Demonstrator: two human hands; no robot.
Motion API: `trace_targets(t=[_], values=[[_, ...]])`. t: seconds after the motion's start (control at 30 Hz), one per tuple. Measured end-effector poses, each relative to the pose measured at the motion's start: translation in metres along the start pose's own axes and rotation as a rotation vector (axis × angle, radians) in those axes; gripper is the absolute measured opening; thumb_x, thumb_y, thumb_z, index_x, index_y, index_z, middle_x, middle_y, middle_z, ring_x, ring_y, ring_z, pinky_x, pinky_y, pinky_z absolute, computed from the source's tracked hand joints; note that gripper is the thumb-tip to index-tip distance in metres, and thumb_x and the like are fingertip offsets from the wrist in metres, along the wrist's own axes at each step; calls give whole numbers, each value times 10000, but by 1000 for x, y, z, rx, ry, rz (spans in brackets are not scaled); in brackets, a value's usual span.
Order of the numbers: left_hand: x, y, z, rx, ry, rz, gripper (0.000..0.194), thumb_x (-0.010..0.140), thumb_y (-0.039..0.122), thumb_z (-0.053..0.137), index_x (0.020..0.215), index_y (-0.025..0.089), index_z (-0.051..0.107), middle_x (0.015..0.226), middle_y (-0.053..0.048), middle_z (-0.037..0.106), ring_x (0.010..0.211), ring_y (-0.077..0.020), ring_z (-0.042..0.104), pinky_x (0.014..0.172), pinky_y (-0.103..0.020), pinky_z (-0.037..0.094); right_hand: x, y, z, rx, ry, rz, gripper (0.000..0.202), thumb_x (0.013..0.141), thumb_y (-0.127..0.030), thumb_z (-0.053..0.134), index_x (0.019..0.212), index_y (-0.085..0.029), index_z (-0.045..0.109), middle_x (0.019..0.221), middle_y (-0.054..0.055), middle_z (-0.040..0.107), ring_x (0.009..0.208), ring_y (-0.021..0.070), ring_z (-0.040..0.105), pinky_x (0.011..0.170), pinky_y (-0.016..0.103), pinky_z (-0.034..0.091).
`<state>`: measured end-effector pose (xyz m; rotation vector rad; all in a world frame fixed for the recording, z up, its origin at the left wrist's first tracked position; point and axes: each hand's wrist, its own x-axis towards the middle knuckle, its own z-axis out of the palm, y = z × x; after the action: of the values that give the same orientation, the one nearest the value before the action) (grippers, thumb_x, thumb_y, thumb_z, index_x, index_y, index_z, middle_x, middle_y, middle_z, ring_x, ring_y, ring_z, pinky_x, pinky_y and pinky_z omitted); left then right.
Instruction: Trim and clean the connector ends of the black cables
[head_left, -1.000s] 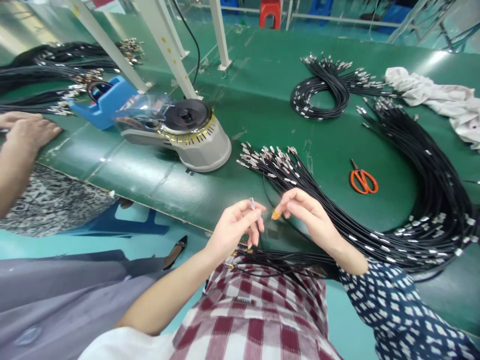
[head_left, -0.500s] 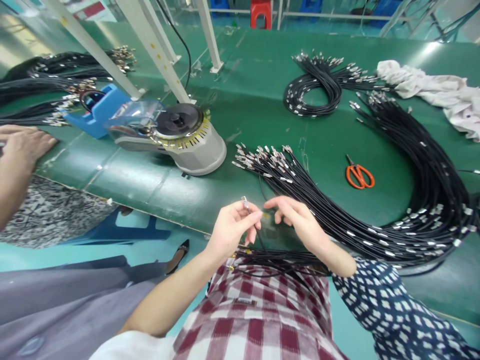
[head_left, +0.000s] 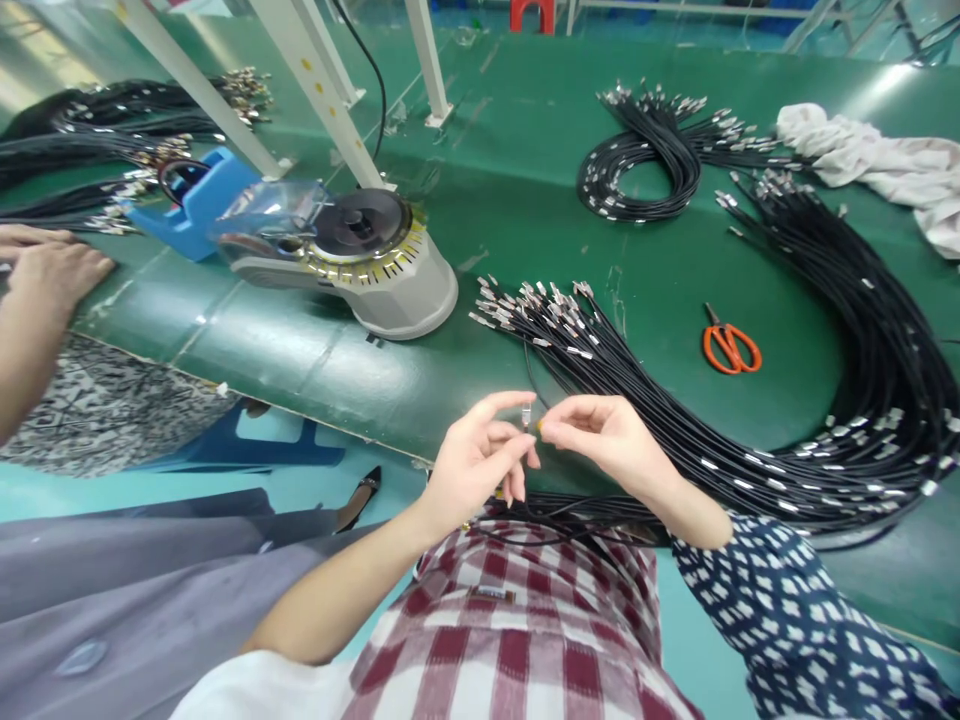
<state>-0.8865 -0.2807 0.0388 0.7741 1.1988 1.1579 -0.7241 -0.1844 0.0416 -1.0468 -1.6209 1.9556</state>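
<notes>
Near the bench's front edge, my left hand (head_left: 484,450) pinches a black cable just below its end. The cable's silvery metal connector (head_left: 527,412) stands up between thumb and forefinger. Close beside it, on the right, my right hand (head_left: 600,428) is closed in a pinch, with a small yellow piece (head_left: 540,426) showing at its fingertips; its exact kind is too small to tell. Behind the hands lies a thick bundle of black cables (head_left: 637,385) with metal connectors at its end. More black cables (head_left: 577,505) lie at the table edge, against my checked apron.
A round grey tape dispenser (head_left: 405,300) and a blue tape holder (head_left: 199,215) stand left on the green table (head_left: 510,160). Orange-handled scissors (head_left: 731,348), a coiled cable bundle (head_left: 637,190) and a white cloth (head_left: 862,155) lie right. Another person's hand (head_left: 56,270) rests far left.
My left hand has shifted slightly right and turned the connector more upright. My right hand's fingers, extended before, have closed into a pinch beside it. The view has shifted slightly.
</notes>
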Motion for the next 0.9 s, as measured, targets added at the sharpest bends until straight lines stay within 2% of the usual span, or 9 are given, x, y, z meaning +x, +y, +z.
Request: trace_targets(t=[0.13, 0.67, 0.8, 0.9], values=[[-2, 1, 0, 32, -15, -20, 435, 891, 311, 640, 1291, 204, 508, 698, 15, 659, 430, -104, 611, 386, -173, 480, 2, -1, 2, -98, -11, -37, 250, 746, -410, 762, 754, -161, 732, 764, 57, 731, 693, 170, 627, 687, 305, 492], [-5, 2, 0, 92, -24, -45, 431, 890, 321, 644, 1293, 216, 534, 703, 12, 663, 428, -89, 606, 390, -150, 460, 2, -2, 5, -125, -8, -91, 214, 770, -364, 729, 722, -158, 702, 730, 43, 711, 685, 162, 608, 669, 289, 480], [-1, 2, 1, 72, -16, -33, 371, 912, 398, 602, 1219, 196, 554, 635, 20, 648, 374, -96, 585, 340, -147, 421, 2, 1, 9, -132, 15, -101, 219, 784, -367, 705, 707, -163, 688, 681, 28, 682, 636, 144, 571, 629, 279, 461], [5, 2, 1, 23, -25, -40, 335, 924, 428, 574, 1142, 173, 573, 579, 17, 644, 320, -95, 546, 293, -138, 362, 2, 4, 13, -64, 30, -101, 239, 776, -389, 716, 705, -165, 674, 685, 26, 678, 648, 147, 579, 656, 287, 476]])
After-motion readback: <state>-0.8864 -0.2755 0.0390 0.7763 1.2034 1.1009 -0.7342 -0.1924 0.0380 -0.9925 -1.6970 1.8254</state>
